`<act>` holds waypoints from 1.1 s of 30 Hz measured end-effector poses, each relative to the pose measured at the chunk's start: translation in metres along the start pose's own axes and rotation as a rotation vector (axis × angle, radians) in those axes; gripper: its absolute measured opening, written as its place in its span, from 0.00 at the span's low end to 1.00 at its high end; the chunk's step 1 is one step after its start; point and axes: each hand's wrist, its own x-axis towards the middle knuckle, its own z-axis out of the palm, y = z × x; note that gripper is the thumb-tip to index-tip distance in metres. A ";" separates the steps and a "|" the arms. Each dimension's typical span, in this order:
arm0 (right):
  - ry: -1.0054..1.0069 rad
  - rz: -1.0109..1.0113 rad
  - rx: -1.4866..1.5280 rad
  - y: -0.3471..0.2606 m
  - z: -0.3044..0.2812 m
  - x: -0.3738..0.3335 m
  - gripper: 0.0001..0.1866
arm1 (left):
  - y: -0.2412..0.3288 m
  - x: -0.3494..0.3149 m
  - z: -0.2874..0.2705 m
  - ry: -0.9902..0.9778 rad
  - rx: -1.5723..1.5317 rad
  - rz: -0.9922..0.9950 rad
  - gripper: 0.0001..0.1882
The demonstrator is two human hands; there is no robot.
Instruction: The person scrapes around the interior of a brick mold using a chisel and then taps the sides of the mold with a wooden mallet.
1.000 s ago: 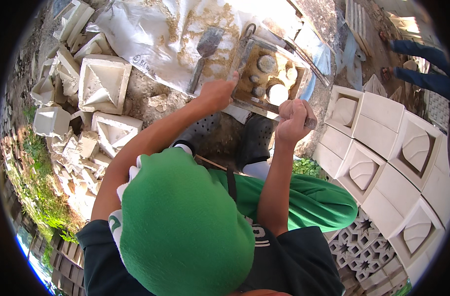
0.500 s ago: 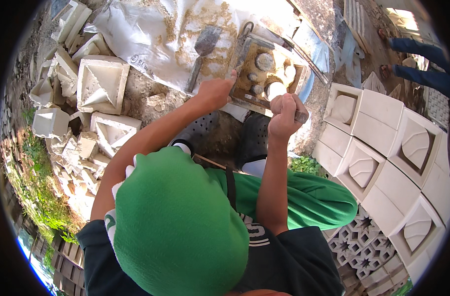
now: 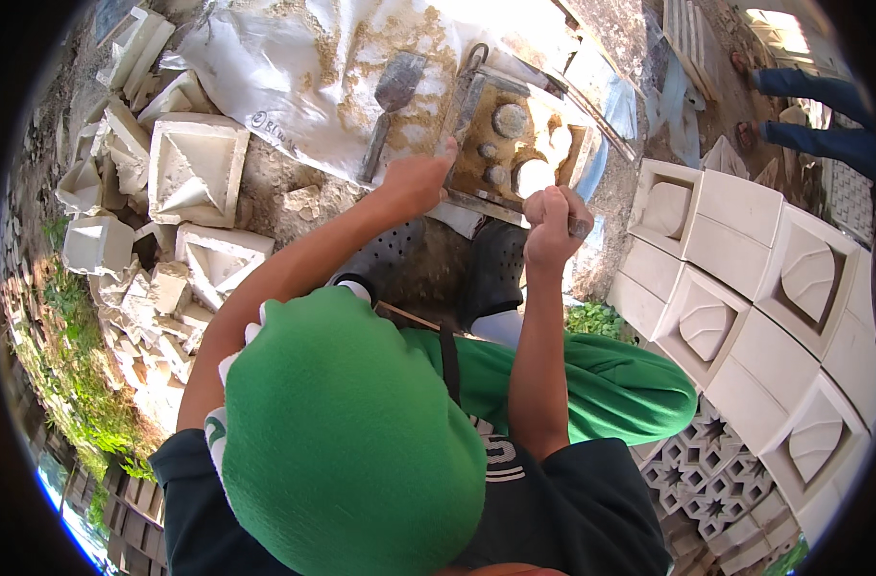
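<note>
Rough, unpaved ground (image 3: 268,158) underlies the area, sunlit in patches; stacked pale moulded blocks (image 3: 745,211) line the right side, with lattice blocks (image 3: 714,480) nearer the person; a crumpled white sheet (image 3: 241,62), stained sandy brown, lies ahead; broken pale castings (image 3: 200,165) are heaped at left; another person's legs (image 3: 814,88) show at upper right; a square box (image 3: 580,149), holding sandy material and round pieces (image 3: 510,121), sits before the person's feet; a trowel (image 3: 400,82) lies on the sheet, left of it; hands are apart: right hand (image 3: 550,228) clenched round a grey-brown bar (image 3: 581,228) near the box; left hand (image 3: 420,182) at its left edge, grip indeterminable.
</note>
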 end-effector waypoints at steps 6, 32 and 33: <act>-0.018 0.014 -0.027 -0.003 0.006 -0.007 0.19 | -0.002 0.000 0.002 0.001 -0.022 -0.014 0.46; -0.048 0.053 -0.167 -0.002 0.034 0.006 0.18 | -0.005 0.001 -0.001 -0.015 0.016 -0.013 0.46; -0.032 0.045 -0.126 -0.006 0.031 0.002 0.18 | -0.003 0.000 -0.001 -0.020 -0.010 -0.011 0.46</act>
